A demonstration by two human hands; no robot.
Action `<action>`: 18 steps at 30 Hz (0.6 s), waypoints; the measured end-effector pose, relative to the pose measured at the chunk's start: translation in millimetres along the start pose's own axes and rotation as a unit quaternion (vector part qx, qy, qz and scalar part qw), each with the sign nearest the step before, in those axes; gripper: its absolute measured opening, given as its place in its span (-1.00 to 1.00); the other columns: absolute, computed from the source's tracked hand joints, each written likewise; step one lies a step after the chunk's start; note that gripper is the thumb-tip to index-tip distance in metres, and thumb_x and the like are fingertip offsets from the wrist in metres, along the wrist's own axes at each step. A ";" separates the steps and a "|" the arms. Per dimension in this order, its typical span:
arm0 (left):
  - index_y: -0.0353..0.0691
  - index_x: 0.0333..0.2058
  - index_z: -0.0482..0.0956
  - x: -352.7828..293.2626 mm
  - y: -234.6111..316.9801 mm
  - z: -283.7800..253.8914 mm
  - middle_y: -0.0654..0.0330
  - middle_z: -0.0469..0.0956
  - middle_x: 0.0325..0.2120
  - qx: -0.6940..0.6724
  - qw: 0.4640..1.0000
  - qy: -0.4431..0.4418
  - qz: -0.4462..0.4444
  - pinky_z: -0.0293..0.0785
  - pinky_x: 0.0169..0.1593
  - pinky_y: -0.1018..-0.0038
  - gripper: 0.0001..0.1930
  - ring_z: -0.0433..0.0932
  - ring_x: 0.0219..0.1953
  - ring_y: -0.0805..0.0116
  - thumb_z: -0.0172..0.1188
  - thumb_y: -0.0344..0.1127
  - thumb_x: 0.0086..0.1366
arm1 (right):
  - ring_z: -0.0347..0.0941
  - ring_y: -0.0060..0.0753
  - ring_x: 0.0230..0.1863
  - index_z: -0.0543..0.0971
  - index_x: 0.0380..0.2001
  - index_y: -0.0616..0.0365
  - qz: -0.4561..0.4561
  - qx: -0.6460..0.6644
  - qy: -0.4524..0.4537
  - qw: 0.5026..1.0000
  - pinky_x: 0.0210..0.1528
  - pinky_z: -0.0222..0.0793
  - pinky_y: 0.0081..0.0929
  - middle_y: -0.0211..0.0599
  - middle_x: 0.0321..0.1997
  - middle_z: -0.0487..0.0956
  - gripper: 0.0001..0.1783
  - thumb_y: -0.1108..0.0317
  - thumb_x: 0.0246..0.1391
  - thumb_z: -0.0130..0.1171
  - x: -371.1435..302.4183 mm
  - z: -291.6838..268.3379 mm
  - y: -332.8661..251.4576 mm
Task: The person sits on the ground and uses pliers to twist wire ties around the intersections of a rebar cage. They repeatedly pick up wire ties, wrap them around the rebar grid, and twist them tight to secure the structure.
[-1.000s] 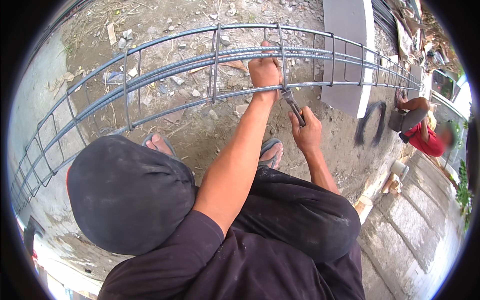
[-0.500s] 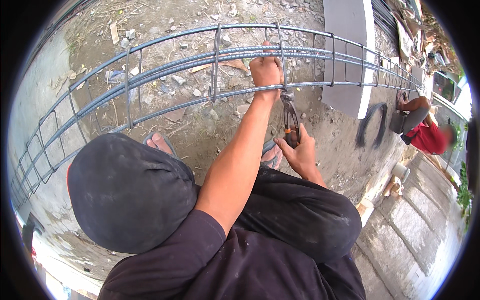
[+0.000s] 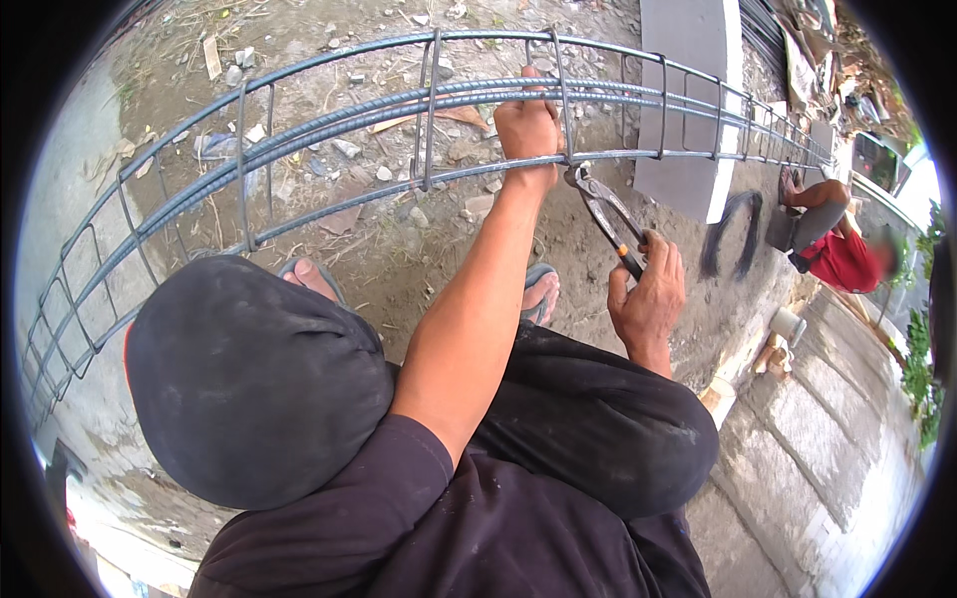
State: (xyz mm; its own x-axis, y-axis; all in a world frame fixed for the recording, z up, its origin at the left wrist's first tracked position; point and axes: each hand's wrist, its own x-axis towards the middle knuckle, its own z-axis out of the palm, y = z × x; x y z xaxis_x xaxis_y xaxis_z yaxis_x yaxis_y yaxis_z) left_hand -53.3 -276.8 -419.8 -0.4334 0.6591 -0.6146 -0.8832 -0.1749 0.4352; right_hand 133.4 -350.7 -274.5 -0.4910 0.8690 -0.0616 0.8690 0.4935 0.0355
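A long cage of ribbed steel bars (image 3: 339,118) with thin wire stirrups runs across in front of me. My left hand (image 3: 528,130) reaches in among the bars, closed around what looks like the rear leg of a stirrup (image 3: 562,95); its fingers are partly hidden. In my right hand (image 3: 650,299) is a pair of pincers (image 3: 606,211) with orange-banded dark handles, leaning down to the right. The pincers' jaws are at the crossing of the stirrup and the nearest bar. Any tie wire there is too small to tell.
My bent knees in black trousers (image 3: 259,384) flank my arms, with sandalled feet below. A grey panel (image 3: 688,110) lies under the cage. Beyond a loop of dark wire (image 3: 733,234), a person in a red shirt (image 3: 847,261) crouches. Stones litter the ground.
My right hand has swung right, tilting the pincers from near upright to a slant, and their handles stand farther apart. My left hand keeps its place on the cage.
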 end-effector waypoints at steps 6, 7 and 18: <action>-0.14 -0.69 0.38 6.2 -5.4 -3.2 0.37 0.27 -0.80 -0.022 0.999 0.010 0.027 0.07 -0.68 0.45 -0.36 0.20 -0.78 0.55 0.12 0.07 0.59 | 0.57 -0.03 -0.37 0.53 -0.12 0.27 0.067 0.041 -0.107 0.991 -0.26 0.48 -0.13 -0.14 -0.41 0.52 -0.61 0.14 0.26 0.35 -4.0 12.4 -12.1; -0.14 -0.69 0.38 7.3 -6.2 -3.3 0.37 0.27 -0.81 -0.018 0.999 0.018 0.028 0.07 -0.68 0.45 -0.36 0.20 -0.79 0.55 0.12 0.07 0.59 | 0.57 -0.07 -0.44 0.54 -0.18 0.28 0.074 0.042 -0.129 0.988 -0.29 0.48 -0.14 -0.16 -0.48 0.49 -0.60 0.11 0.30 0.35 -1.2 12.0 -13.1; -0.16 -0.68 0.38 0.9 2.1 1.0 0.36 0.27 -0.81 0.006 1.000 0.015 0.022 0.08 -0.73 0.45 -0.34 0.21 -0.82 0.54 0.13 0.15 0.56 | 0.47 -0.46 -0.62 0.53 -0.16 0.29 0.258 0.578 -0.411 0.656 -0.57 0.36 -0.43 -0.30 -0.60 0.53 -0.55 0.05 0.32 0.34 0.0 5.1 -8.9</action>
State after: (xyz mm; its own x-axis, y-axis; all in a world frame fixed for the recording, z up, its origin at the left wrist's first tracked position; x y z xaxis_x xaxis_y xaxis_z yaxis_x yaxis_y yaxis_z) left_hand -55.4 -275.8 -418.8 -0.4777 0.6283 -0.6140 -0.8607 -0.1948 0.4703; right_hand 126.0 -355.3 -280.0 -0.3275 0.3630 -0.8723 0.6054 -0.6283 -0.4887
